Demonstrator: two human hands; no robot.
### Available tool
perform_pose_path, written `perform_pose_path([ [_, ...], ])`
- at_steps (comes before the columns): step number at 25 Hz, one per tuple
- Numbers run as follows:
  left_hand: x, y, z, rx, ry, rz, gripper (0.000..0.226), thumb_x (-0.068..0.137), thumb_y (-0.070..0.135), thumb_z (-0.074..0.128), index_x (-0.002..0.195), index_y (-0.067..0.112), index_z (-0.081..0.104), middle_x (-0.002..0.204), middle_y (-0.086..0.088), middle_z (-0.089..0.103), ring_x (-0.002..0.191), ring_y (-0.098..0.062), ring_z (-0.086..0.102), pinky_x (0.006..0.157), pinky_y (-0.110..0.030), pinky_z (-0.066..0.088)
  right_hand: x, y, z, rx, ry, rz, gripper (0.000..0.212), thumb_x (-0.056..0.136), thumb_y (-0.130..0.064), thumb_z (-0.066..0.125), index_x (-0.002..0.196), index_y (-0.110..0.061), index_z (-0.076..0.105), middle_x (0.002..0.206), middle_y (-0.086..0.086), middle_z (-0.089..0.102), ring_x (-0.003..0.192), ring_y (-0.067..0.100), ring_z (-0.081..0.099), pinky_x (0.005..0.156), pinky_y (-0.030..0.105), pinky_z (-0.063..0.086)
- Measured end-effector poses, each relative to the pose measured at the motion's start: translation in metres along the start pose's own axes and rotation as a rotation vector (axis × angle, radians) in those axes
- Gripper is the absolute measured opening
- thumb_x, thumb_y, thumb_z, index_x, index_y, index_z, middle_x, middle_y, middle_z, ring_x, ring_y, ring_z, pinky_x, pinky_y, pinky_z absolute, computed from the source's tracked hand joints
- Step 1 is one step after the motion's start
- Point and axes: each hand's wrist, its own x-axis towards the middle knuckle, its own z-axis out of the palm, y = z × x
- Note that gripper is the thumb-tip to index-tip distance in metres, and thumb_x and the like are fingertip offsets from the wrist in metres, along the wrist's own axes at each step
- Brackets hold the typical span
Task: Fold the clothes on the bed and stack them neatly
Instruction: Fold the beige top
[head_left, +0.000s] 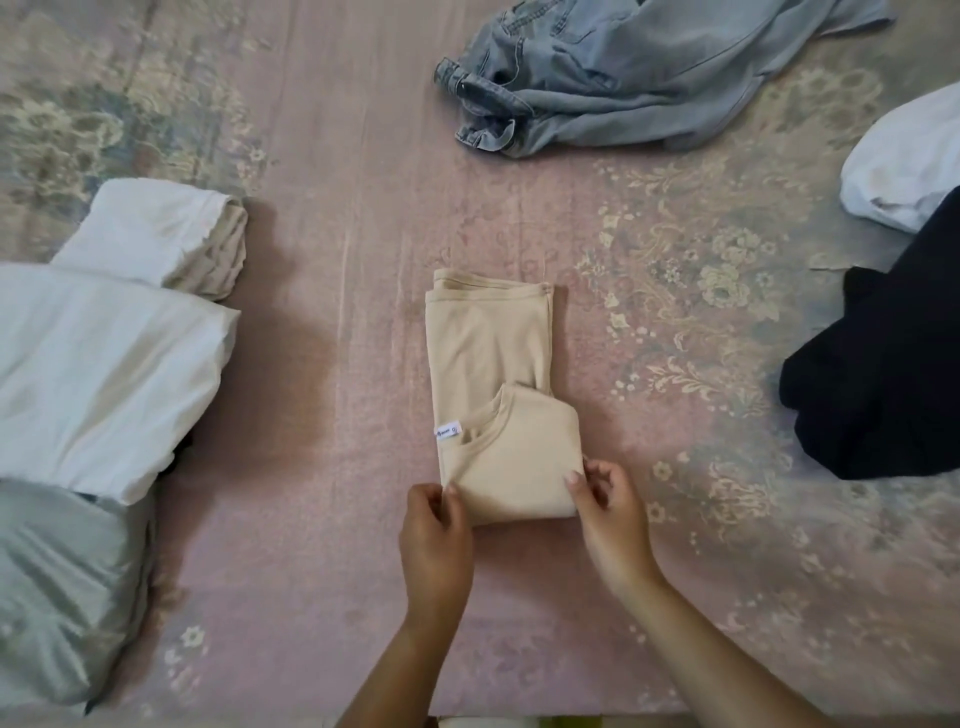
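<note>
At the far left of the bed (363, 208) sits a stack (104, 353) of folded pieces: a grey-green one nearest the person, a white one on it, and a cream-and-white bundle (166, 234) at its far end, kept to one side, it seems, so the middle stays free for folding. In that middle lies the beige shirt (493, 374), already narrowed into a long strip with its collar end and small label (448, 432) doubled over at the near end. The left hand (436, 540) pinches the near left corner of that fold, fingers (451, 499) curled round the edge; the right hand (608, 514) pinches the near right corner the same way. Holding both corners likely keeps the layers square for the next fold or for a lift to the stack. Beyond the shirt, to the right, jeans (623, 78) lie crumpled and unfolded near the far edge. At the right edge a white garment (904, 161) and a dark garment (883, 374) lie loose, touching or overlapping, waiting their turn. The task looks roughly half done.
</note>
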Motion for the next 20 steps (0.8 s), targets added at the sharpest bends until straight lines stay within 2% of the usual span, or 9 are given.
perform_pose_path([
  [3,-0.002,-0.012,-0.006,0.131,0.005,0.166,0.009,0.101,0.011,0.057,0.093,0.008,0.055,0.082,-0.011,0.060,0.074,-0.030,0.055,0.069,-0.047,0.046,-0.004,0.006,-0.002,-0.210,0.031,-0.147,0.025,0.096,-0.012,0.066,0.116,-0.009,0.052,0.093,0.010,0.064,0.090,0.036,0.063,0.073,0.034,0.046],
  [5,0.007,-0.021,-0.015,0.406,0.090,0.609,0.014,0.094,0.013,0.062,0.103,0.004,0.058,0.097,-0.016,0.064,0.090,-0.032,0.057,0.079,-0.050,0.047,0.002,0.006,-0.012,-0.629,0.116,-0.617,0.043,0.089,-0.021,0.071,0.125,-0.005,0.056,0.109,0.017,0.063,0.106,0.040,0.058,0.090,0.043,0.046],
  [7,0.021,-0.032,-0.025,0.665,0.035,1.196,0.042,0.092,0.038,0.057,0.117,0.005,0.056,0.113,-0.018,0.066,0.106,-0.033,0.058,0.090,-0.048,0.044,0.012,0.004,-0.027,-1.052,-0.023,-1.096,0.073,0.074,-0.049,0.077,0.134,-0.011,0.059,0.133,0.021,0.057,0.125,0.039,0.050,0.110,0.051,0.030],
  [9,0.041,-0.023,-0.030,0.798,-0.086,1.451,0.050,0.089,0.046,0.053,0.122,0.008,0.057,0.123,-0.015,0.067,0.116,-0.031,0.058,0.100,-0.046,0.038,0.024,-0.007,-0.036,-1.277,-0.272,-1.107,0.095,0.057,-0.056,0.086,0.139,-0.018,0.059,0.148,0.015,0.053,0.136,0.033,0.047,0.117,0.049,0.017],
  [11,0.057,-0.009,-0.029,0.727,-0.147,1.519,0.034,0.086,0.029,0.057,0.112,0.008,0.062,0.116,-0.011,0.070,0.112,-0.028,0.062,0.099,-0.042,0.039,0.038,-0.018,-0.038,-1.254,-0.423,-0.905,0.092,0.060,-0.037,0.092,0.142,-0.016,0.057,0.153,0.010,0.049,0.141,0.029,0.045,0.117,0.051,0.022],
  [13,0.065,0.006,-0.028,0.516,-0.274,1.359,0.022,0.081,0.011,0.061,0.103,0.011,0.062,0.101,-0.007,0.071,0.097,-0.024,0.066,0.089,-0.039,0.047,0.047,-0.028,-0.036,-0.987,-0.477,-0.755,0.070,0.072,-0.015,0.086,0.137,-0.010,0.061,0.145,0.010,0.057,0.135,0.029,0.051,0.114,0.048,0.035],
  [15,0.073,0.033,-0.030,0.241,-0.378,0.827,0.022,0.087,0.005,0.068,0.106,0.016,0.062,0.097,-0.003,0.070,0.088,-0.018,0.066,0.079,-0.040,0.054,0.057,-0.045,-0.027,-0.602,-0.411,-0.539,0.041,0.085,-0.011,0.078,0.124,-0.014,0.065,0.120,0.004,0.070,0.111,0.022,0.063,0.096,0.037,0.049],
  [18,0.108,0.090,-0.019,-0.211,-0.287,0.264,0.023,0.100,0.029,0.063,0.120,0.022,0.056,0.105,-0.007,0.067,0.092,-0.017,0.064,0.075,-0.035,0.053,0.082,-0.080,0.004,0.019,-0.155,-0.185,0.023,0.101,-0.020,0.062,0.123,-0.013,0.063,0.112,0.001,0.070,0.103,0.015,0.065,0.088,0.029,0.051],
  [20,0.131,0.122,-0.006,-0.346,-0.230,0.074,0.030,0.106,0.038,0.047,0.121,0.013,0.054,0.107,-0.007,0.064,0.094,-0.018,0.061,0.080,-0.034,0.050,0.099,-0.097,0.024,0.104,-0.062,-0.072,0.026,0.104,-0.024,0.057,0.122,-0.007,0.063,0.111,0.006,0.068,0.101,0.017,0.063,0.085,0.031,0.049],
])
